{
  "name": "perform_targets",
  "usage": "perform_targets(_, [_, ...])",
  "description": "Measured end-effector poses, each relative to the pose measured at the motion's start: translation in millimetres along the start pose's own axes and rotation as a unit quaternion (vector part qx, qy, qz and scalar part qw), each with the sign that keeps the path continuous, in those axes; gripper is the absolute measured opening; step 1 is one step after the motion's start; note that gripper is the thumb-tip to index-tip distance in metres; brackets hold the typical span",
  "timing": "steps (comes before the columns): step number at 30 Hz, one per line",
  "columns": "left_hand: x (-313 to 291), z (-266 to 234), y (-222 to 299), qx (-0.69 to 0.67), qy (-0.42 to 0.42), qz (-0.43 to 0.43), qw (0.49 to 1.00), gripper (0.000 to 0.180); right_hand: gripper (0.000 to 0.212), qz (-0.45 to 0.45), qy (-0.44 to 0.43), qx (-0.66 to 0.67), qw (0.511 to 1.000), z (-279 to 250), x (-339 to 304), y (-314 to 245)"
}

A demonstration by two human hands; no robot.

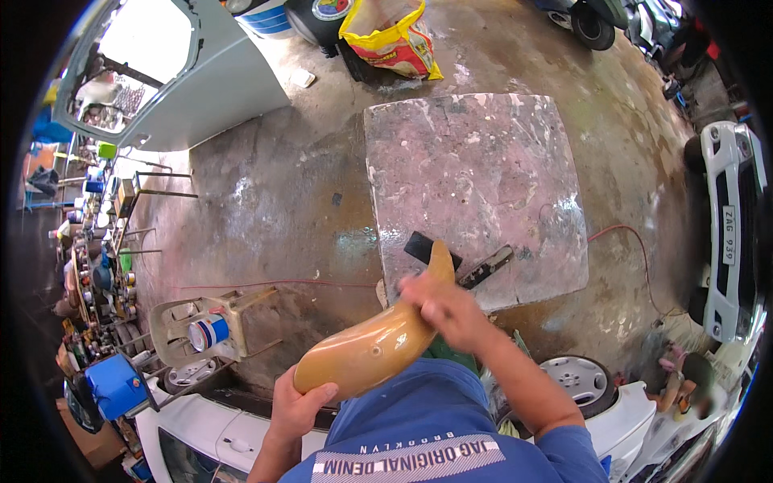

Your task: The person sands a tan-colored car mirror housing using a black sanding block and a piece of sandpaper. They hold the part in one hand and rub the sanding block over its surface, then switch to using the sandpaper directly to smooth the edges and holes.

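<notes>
Tan panel [366,354] in hand, 6 o'clock of view

Left hand [291,406] grips its wide end at 8 o'clock, thumb on top. Right hand [452,311] is over the narrow part at 2 o'clock, blurred; can't tell how closed. Pinkish worktop [483,177] at 1 o'clock carries black block [417,246], dark bar [487,267].

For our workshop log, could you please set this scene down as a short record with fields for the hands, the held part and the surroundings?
Left hand: gripping the tan panel by its wide end
Right hand: blurred, at the panel's narrower end
Panel: curved, glossy, with a small round mark
On the pinkish square surface: black block, long dark tool
Left side: blue-and-white can
Far side: grey door, yellow bag
</notes>
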State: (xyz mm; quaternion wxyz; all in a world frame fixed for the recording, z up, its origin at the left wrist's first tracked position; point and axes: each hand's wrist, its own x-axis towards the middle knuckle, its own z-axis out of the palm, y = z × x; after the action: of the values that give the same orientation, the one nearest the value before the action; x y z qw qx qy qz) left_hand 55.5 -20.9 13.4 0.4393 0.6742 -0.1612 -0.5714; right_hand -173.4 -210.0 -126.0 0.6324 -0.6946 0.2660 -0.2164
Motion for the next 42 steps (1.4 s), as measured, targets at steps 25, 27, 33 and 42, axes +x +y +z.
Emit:
perform_targets(25, [3,9,14,-0.002,0.024,-0.001,1.0,0.04,0.037,0.103,0.101,-0.033,0.989,-30,6,83])
perform_targets(27, [1,15,19,0.013,0.01,-0.006,1.0,0.038,0.036,0.039,0.034,-0.066,0.996,-17,-6,34])
perform_targets(33, [-3,23,23,0.053,-0.015,-0.027,0.998,0.038,0.036,-0.14,-0.076,-0.023,0.987,15,-3,-73])
perform_targets(42, [1,28,30,0.069,-0.04,-0.018,0.997,0.037,0.034,-0.173,-0.059,-0.07,0.981,24,-14,-87])
